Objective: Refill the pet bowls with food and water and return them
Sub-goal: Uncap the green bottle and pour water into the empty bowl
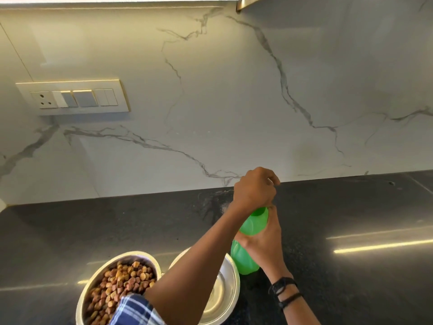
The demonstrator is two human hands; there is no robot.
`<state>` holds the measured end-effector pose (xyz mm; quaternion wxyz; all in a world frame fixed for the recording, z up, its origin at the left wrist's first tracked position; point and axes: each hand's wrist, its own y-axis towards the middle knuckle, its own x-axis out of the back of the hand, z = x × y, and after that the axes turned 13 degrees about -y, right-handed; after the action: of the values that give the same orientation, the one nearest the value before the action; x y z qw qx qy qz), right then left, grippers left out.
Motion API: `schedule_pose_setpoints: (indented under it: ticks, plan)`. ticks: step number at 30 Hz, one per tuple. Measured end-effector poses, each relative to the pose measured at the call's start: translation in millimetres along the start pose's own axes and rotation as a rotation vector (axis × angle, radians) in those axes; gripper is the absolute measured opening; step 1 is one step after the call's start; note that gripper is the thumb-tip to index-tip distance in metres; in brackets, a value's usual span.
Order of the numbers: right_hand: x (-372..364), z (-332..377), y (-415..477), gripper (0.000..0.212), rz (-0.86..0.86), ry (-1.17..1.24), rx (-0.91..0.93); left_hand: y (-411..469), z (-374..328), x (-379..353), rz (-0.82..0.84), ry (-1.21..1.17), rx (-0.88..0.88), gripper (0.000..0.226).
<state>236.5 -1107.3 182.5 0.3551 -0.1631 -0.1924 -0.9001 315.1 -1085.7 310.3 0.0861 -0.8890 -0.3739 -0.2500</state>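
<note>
A green plastic bottle [246, 259] stands upright on the black counter [351, 219], right of the bowls. My right hand [267, 242] wraps around its body. My left hand [254, 188] reaches across from the left and is closed over the bottle's top, hiding the cap. A steel bowl [93, 285] at the lower left holds brown kibble. A second steel bowl [225, 292] beside it holds clear water and is partly hidden by my left forearm.
A white marble backsplash [210, 102] rises behind the counter. A switch and socket panel [72, 97] is mounted on it at the left. The counter stretches away to the right and left of the bowls.
</note>
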Motion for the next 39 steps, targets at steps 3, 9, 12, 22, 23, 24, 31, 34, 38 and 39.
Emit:
schedule_pose_setpoints:
  ticks: [3, 9, 12, 22, 23, 24, 31, 34, 38, 39]
  plan:
    - [0.4, 0.0, 1.0, 0.088, 0.018, -0.008, 0.021, 3.8, 1.7, -3.9, -0.085, -0.027, 0.034, 0.042]
    - [0.7, 0.7, 3.4, 0.081, 0.001, -0.036, 0.061, 6.1, 0.8, -2.0, -0.147, -0.096, 0.042, 0.038]
    - [-1.0, 1.2, 2.5, 0.081, -0.013, -0.030, 0.055, 5.2, 2.1, 0.3, -0.250, -0.237, 0.115, 0.044]
    - [-4.4, 2.3, -1.0, 0.085, -0.048, -0.007, 0.078, -60.3, 57.2, 18.3, -0.332, -0.476, 0.041, 0.033]
    - [-4.6, 2.2, -1.1, 0.085, -0.047, -0.009, 0.079, -68.7, 60.2, 24.2, -0.313, -0.434, 0.005, 0.032]
    - [-4.6, 1.8, -1.1, 0.084, -0.049, -0.013, 0.079, -75.3, 60.8, 30.4, -0.298, -0.389, -0.020, 0.032]
    - [-4.5, 1.2, -1.1, 0.078, -0.082, -0.033, 0.092, -83.2, 26.2, 61.2, -0.075, 0.083, -0.285, 0.066]
    - [-4.3, 1.6, -1.4, 0.079, -0.082, -0.026, 0.109, -72.3, 13.1, 66.3, 0.058, 0.441, -0.366, 0.073]
    - [-4.1, 1.2, -1.1, 0.074, -0.106, -0.036, 0.134, -53.2, -7.1, 72.8, 0.278, 0.559, -0.419, 0.073]
    - [-4.3, 1.1, -1.2, 0.073, -0.112, -0.045, 0.141, -47.6, -10.7, 72.8, 0.353, 0.566, -0.409, 0.070]
